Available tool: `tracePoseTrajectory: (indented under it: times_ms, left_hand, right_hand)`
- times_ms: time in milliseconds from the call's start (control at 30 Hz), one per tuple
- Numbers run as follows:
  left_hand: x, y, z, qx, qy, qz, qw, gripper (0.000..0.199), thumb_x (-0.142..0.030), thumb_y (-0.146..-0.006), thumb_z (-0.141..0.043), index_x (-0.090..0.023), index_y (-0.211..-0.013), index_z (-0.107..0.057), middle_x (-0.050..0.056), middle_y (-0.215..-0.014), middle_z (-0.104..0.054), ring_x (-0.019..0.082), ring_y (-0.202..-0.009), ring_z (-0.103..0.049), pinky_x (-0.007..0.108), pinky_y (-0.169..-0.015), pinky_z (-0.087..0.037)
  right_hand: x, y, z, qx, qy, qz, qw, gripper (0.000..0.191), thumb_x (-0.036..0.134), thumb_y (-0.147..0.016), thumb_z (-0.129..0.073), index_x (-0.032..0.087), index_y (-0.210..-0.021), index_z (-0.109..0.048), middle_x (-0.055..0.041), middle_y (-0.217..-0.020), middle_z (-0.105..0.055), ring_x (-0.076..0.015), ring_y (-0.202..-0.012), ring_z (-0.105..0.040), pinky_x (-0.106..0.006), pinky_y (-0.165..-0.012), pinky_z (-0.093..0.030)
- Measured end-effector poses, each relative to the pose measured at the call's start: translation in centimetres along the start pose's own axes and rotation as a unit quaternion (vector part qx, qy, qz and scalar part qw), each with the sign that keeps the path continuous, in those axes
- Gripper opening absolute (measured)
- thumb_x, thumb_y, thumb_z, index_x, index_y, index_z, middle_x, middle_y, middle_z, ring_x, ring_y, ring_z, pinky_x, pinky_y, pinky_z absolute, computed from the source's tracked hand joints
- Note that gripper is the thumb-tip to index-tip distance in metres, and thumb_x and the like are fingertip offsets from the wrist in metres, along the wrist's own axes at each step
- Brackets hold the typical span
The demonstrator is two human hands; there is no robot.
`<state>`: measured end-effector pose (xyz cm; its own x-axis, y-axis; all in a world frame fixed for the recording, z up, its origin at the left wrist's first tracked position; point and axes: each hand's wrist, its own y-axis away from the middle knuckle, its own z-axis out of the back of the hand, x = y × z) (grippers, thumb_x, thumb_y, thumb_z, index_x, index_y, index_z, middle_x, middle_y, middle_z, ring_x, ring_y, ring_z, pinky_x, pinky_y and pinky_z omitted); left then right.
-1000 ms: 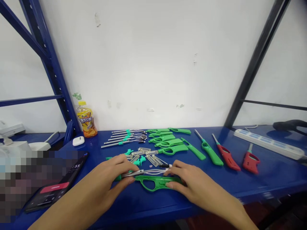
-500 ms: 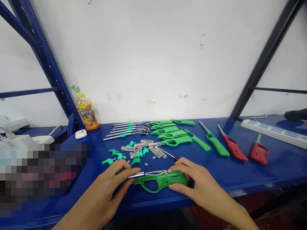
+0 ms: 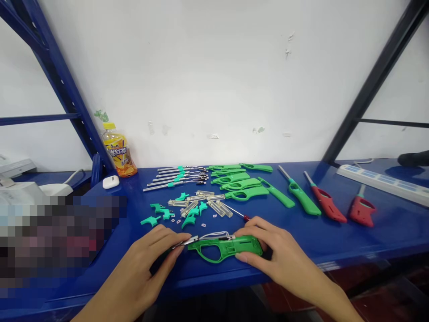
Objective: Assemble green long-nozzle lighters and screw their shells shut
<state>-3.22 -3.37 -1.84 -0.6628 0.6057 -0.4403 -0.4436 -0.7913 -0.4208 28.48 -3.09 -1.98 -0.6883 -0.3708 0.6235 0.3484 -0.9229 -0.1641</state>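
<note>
Near the table's front edge, a green lighter shell half (image 3: 214, 255) lies with its inner side facing up. My right hand (image 3: 268, 250) grips its handle end, thumb in front and fingers behind. Between the thumb and fingers of my left hand (image 3: 157, 255) is a metal lighter tube (image 3: 191, 240), at the shell's narrow left end. White wires (image 3: 214, 234) arch from the tube along the shell's upper edge to a small part by my right fingertips. Just behind my right hand lies a screwdriver (image 3: 246, 218) with a red handle.
Behind my hands are teal triggers (image 3: 150, 221), clear fuel tanks (image 3: 219, 208), wired metal tubes (image 3: 161, 186) and green shells (image 3: 248, 192). Whole lighters (image 3: 326, 203) and a power strip (image 3: 385, 181) lie right. A drink bottle (image 3: 119, 152) and white case (image 3: 111, 182) stand left.
The tube in my left hand has shifted slightly left and tilted, and its wires now arch higher above the shell. My right hand keeps its hold on the shell.
</note>
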Motion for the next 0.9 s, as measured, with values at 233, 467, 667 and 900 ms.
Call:
tracePoseTrajectory:
  times_ms: [233, 467, 667, 900]
  left_hand:
    - [0.68, -0.03, -0.27, 0.034, 0.013, 0.015, 0.999, 0.028, -0.031, -0.111, -0.048, -0.035, -0.13, -0.068, 0.0, -0.12, -0.069, 0.016, -0.108, -0.068, 0.026, -0.094, -0.056]
    - [0.63, -0.36, -0.44, 0.029, 0.0, 0.022, 0.999, 0.029, -0.035, -0.11, -0.048, -0.033, -0.131, -0.068, 0.003, -0.117, -0.07, 0.021, -0.109, -0.068, 0.033, -0.096, -0.058]
    - [0.52, -0.43, -0.19, 0.063, 0.026, 0.028, 0.997, 0.027, -0.03, -0.111, -0.045, -0.033, -0.121, -0.07, 0.001, -0.117, -0.066, 0.017, -0.107, -0.067, 0.029, -0.093, -0.056]
    - [0.74, -0.6, -0.31, 0.059, 0.039, 0.024, 0.997, 0.026, -0.027, -0.111, -0.046, -0.033, -0.116, -0.07, 0.0, -0.115, -0.064, 0.017, -0.105, -0.064, 0.028, -0.093, -0.052]
  right_hand:
    - [-0.2, 0.17, -0.05, -0.001, 0.008, 0.002, 1.0, 0.018, 0.042, -0.097, -0.073, 0.039, -0.115, -0.074, 0.0025, -0.114, -0.066, -0.0147, -0.077, -0.061, -0.027, -0.068, -0.044]
    - [-0.03, 0.12, -0.09, -0.004, 0.016, 0.007, 1.0, 0.019, 0.042, -0.098, -0.072, 0.038, -0.116, -0.074, 0.0016, -0.115, -0.066, -0.0153, -0.081, -0.064, -0.027, -0.07, -0.046]
    - [0.0, 0.13, -0.05, -0.007, 0.024, 0.013, 1.0, 0.018, 0.041, -0.098, -0.071, 0.037, -0.115, -0.075, 0.001, -0.116, -0.066, -0.0166, -0.086, -0.066, -0.027, -0.07, -0.047]
    - [-0.19, 0.34, -0.13, -0.01, 0.035, 0.018, 0.999, 0.022, 0.042, -0.099, -0.07, 0.036, -0.12, -0.069, 0.0007, -0.112, -0.066, -0.0168, -0.079, -0.062, -0.03, -0.073, -0.046]
